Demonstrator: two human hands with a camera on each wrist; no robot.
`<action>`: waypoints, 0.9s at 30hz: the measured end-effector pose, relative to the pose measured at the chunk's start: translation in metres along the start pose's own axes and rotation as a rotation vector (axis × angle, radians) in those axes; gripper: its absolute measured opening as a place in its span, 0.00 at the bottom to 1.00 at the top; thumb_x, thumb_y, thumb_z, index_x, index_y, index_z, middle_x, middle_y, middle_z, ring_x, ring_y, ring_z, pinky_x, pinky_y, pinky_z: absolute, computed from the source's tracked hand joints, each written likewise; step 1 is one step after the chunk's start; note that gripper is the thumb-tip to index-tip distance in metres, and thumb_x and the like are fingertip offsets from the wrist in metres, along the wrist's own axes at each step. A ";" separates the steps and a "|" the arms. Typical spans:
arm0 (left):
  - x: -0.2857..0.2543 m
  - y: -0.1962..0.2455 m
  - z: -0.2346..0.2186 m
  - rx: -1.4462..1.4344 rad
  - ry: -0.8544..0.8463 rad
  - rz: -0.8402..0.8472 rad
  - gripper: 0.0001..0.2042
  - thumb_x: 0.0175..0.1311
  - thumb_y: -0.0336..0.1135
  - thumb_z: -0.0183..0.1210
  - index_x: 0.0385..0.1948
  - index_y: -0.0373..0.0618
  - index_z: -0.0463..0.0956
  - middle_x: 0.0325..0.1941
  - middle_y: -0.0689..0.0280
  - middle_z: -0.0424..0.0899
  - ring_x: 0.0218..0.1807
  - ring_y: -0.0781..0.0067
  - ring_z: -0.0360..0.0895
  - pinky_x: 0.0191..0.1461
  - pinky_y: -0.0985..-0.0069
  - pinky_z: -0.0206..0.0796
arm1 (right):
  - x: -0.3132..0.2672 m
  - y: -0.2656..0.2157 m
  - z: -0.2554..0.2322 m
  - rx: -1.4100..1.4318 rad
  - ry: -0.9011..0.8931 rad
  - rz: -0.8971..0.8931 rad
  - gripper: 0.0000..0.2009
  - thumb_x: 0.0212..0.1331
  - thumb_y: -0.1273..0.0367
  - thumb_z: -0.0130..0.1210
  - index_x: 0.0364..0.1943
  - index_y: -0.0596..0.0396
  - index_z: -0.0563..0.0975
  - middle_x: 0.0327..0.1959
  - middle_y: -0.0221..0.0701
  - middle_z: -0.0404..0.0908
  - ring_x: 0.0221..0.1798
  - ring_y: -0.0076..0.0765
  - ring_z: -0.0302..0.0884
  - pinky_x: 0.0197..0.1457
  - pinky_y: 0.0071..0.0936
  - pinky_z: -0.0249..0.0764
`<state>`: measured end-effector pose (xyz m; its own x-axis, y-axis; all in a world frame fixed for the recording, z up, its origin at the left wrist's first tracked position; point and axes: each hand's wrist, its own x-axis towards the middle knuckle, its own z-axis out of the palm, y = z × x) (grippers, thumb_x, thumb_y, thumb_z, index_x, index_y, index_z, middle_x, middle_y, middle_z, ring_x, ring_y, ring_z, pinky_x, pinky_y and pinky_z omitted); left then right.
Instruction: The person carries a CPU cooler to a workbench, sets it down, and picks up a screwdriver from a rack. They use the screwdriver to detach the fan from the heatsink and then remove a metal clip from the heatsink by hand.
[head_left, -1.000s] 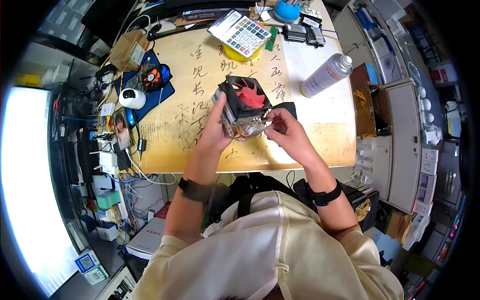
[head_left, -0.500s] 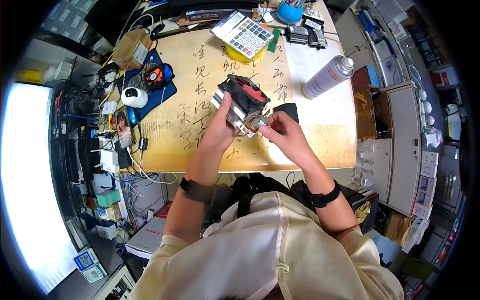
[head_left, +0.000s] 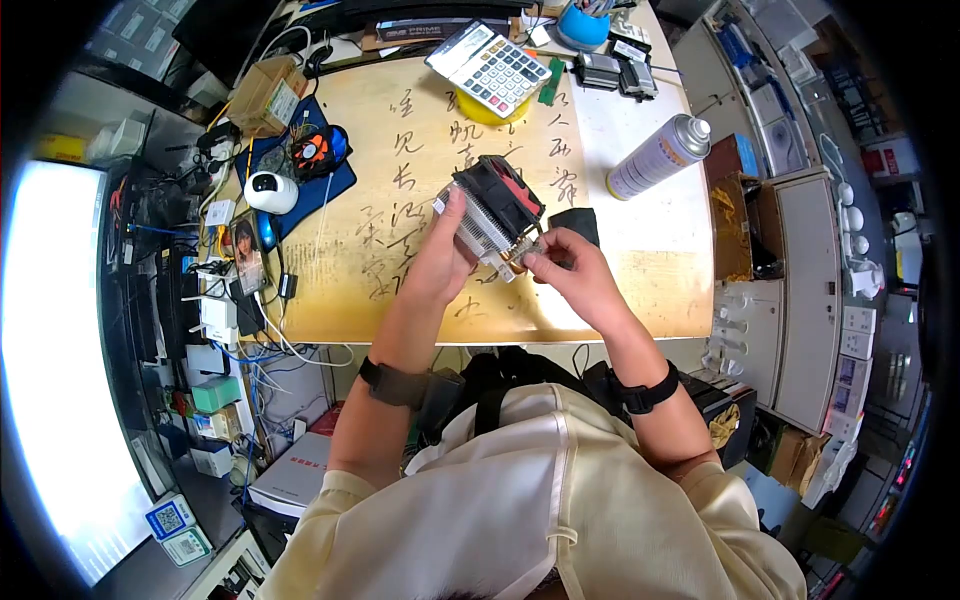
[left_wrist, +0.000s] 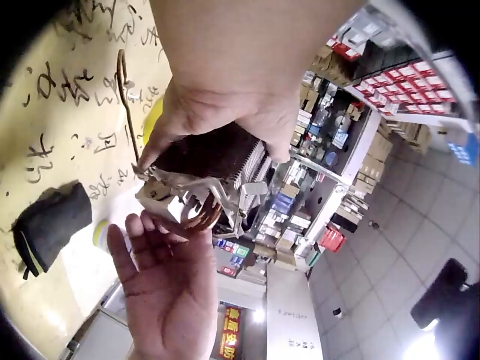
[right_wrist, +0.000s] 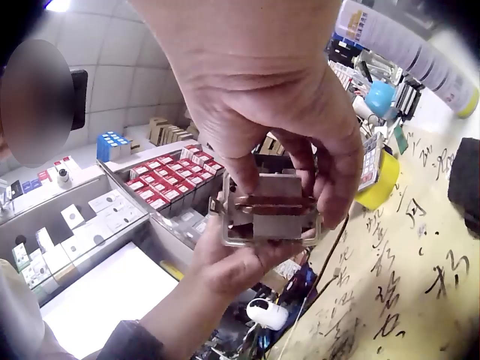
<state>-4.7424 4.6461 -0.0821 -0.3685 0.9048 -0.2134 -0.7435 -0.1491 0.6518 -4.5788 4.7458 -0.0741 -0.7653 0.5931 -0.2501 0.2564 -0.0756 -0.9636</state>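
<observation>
Gripping the CPU cooler (head_left: 492, 222) above the calligraphy mat (head_left: 400, 290), the left hand (head_left: 440, 262) wrapped its fingers around the ribbed metal fins while the right hand (head_left: 572, 275) pinched the flat base plate. At twelve o'clock a blue cup (head_left: 584, 22) held pens. Only the right wrist view showed copper pipes (right_wrist: 271, 201) crossing the plate; the head view alone showed the black-framed red fan.

a small computer-parts shop with a repair bench. shelves of boxed stock (right_wrist: 161, 184) line the wall behind a counter, and the desk (head_left: 640, 255) carries a calculator (head_left: 487, 68), a spray can (head_left: 657, 157), a loose fan (head_left: 312, 153) and tangled cables (head_left: 215, 300).
</observation>
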 end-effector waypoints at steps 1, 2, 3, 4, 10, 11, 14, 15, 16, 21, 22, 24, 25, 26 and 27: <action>-0.001 0.001 0.001 -0.004 0.025 -0.007 0.23 0.71 0.52 0.40 0.59 0.46 0.62 0.56 0.63 0.74 0.56 0.69 0.74 0.58 0.66 0.67 | 0.000 -0.002 0.001 0.004 0.000 0.000 0.13 0.52 0.67 0.63 0.32 0.63 0.74 0.31 0.31 0.74 0.35 0.26 0.73 0.41 0.23 0.70; -0.002 0.002 0.002 -0.007 0.049 -0.014 0.23 0.72 0.52 0.40 0.59 0.47 0.62 0.56 0.63 0.74 0.56 0.69 0.74 0.58 0.65 0.68 | -0.001 -0.002 0.001 0.008 0.000 0.001 0.13 0.52 0.67 0.63 0.33 0.63 0.74 0.32 0.31 0.75 0.36 0.26 0.74 0.42 0.23 0.70; -0.003 0.003 0.002 -0.011 0.074 -0.021 0.23 0.72 0.52 0.40 0.59 0.47 0.62 0.56 0.63 0.74 0.56 0.69 0.73 0.58 0.65 0.68 | -0.001 -0.002 0.001 0.000 -0.001 -0.009 0.13 0.51 0.68 0.63 0.33 0.63 0.74 0.32 0.32 0.74 0.36 0.26 0.74 0.42 0.23 0.71; -0.003 0.003 0.001 -0.010 0.079 -0.022 0.22 0.72 0.51 0.40 0.59 0.47 0.61 0.56 0.63 0.74 0.56 0.69 0.73 0.58 0.65 0.68 | 0.000 -0.001 0.001 -0.009 -0.002 -0.019 0.13 0.51 0.69 0.64 0.34 0.64 0.75 0.33 0.32 0.74 0.36 0.26 0.75 0.42 0.23 0.71; 0.000 0.000 -0.012 -0.025 0.051 -0.012 0.22 0.71 0.46 0.43 0.62 0.47 0.57 0.60 0.62 0.69 0.60 0.67 0.70 0.59 0.64 0.67 | -0.001 0.000 -0.001 -0.040 0.033 -0.083 0.15 0.48 0.71 0.65 0.37 0.64 0.74 0.34 0.32 0.72 0.36 0.27 0.75 0.40 0.22 0.73; 0.001 -0.002 -0.015 -0.036 0.027 -0.003 0.22 0.71 0.45 0.43 0.63 0.47 0.56 0.62 0.61 0.68 0.61 0.66 0.69 0.60 0.63 0.67 | -0.002 -0.001 -0.001 -0.034 0.043 -0.092 0.15 0.47 0.72 0.65 0.38 0.64 0.74 0.34 0.32 0.71 0.36 0.27 0.74 0.40 0.22 0.73; -0.002 0.001 -0.015 -0.040 -0.042 0.016 0.24 0.71 0.42 0.44 0.66 0.47 0.52 0.65 0.60 0.63 0.64 0.63 0.65 0.62 0.61 0.65 | -0.002 -0.001 -0.003 -0.045 0.073 -0.080 0.16 0.47 0.74 0.65 0.40 0.63 0.73 0.35 0.32 0.70 0.36 0.26 0.74 0.40 0.22 0.74; -0.004 0.003 -0.014 -0.037 -0.064 0.021 0.25 0.70 0.41 0.44 0.66 0.46 0.51 0.66 0.59 0.61 0.65 0.63 0.64 0.63 0.60 0.64 | -0.002 0.000 -0.003 -0.032 0.073 -0.079 0.17 0.46 0.74 0.65 0.40 0.63 0.73 0.35 0.32 0.70 0.36 0.26 0.74 0.40 0.21 0.75; -0.006 0.005 -0.013 -0.031 -0.088 0.029 0.26 0.70 0.41 0.45 0.67 0.46 0.49 0.67 0.59 0.60 0.66 0.62 0.63 0.63 0.60 0.64 | -0.002 0.002 -0.004 -0.020 0.073 -0.077 0.17 0.46 0.75 0.65 0.41 0.64 0.73 0.36 0.32 0.70 0.37 0.26 0.74 0.40 0.21 0.75; -0.009 0.005 -0.012 -0.013 -0.210 0.099 0.32 0.68 0.42 0.49 0.69 0.45 0.44 0.71 0.57 0.54 0.69 0.59 0.59 0.66 0.59 0.60 | -0.007 -0.007 -0.003 -0.080 0.102 -0.138 0.18 0.45 0.78 0.64 0.42 0.65 0.72 0.39 0.33 0.68 0.38 0.28 0.74 0.43 0.21 0.77; -0.009 0.006 -0.013 -0.030 -0.227 0.100 0.33 0.67 0.43 0.50 0.69 0.44 0.43 0.71 0.57 0.54 0.69 0.59 0.59 0.66 0.59 0.60 | -0.009 -0.013 -0.003 -0.104 0.111 -0.158 0.18 0.45 0.78 0.64 0.42 0.65 0.72 0.39 0.34 0.68 0.38 0.28 0.74 0.44 0.22 0.77; -0.009 0.006 -0.013 -0.065 -0.259 0.103 0.35 0.66 0.45 0.51 0.69 0.43 0.43 0.71 0.57 0.54 0.70 0.58 0.58 0.67 0.58 0.59 | -0.010 -0.016 -0.002 -0.136 0.127 -0.207 0.18 0.45 0.79 0.64 0.42 0.65 0.72 0.39 0.34 0.68 0.39 0.29 0.75 0.45 0.22 0.78; -0.010 0.006 -0.015 -0.063 -0.246 0.089 0.36 0.66 0.46 0.52 0.69 0.43 0.43 0.71 0.56 0.54 0.70 0.57 0.58 0.67 0.58 0.59 | -0.010 -0.016 -0.001 -0.143 0.134 -0.235 0.18 0.45 0.78 0.65 0.42 0.66 0.72 0.39 0.34 0.68 0.39 0.30 0.75 0.45 0.23 0.78; -0.011 0.006 -0.017 -0.061 -0.233 0.075 0.36 0.65 0.47 0.52 0.69 0.42 0.43 0.71 0.56 0.54 0.70 0.57 0.58 0.67 0.58 0.58 | -0.010 -0.016 -0.001 -0.151 0.142 -0.263 0.18 0.44 0.78 0.65 0.41 0.66 0.72 0.40 0.34 0.68 0.39 0.30 0.75 0.46 0.23 0.78; -0.012 0.006 -0.017 -0.059 -0.220 0.062 0.37 0.65 0.48 0.52 0.69 0.42 0.43 0.71 0.56 0.54 0.70 0.56 0.57 0.67 0.58 0.58 | -0.010 -0.017 -0.001 -0.165 0.152 -0.283 0.18 0.44 0.78 0.65 0.41 0.66 0.72 0.40 0.34 0.68 0.39 0.30 0.75 0.46 0.23 0.78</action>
<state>-4.7517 4.6276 -0.0879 -0.2888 0.9574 -0.0066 -0.7567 -0.2241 0.6141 -4.5744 4.7420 -0.0551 -0.7262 0.6854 0.0536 0.1481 0.2320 -0.9614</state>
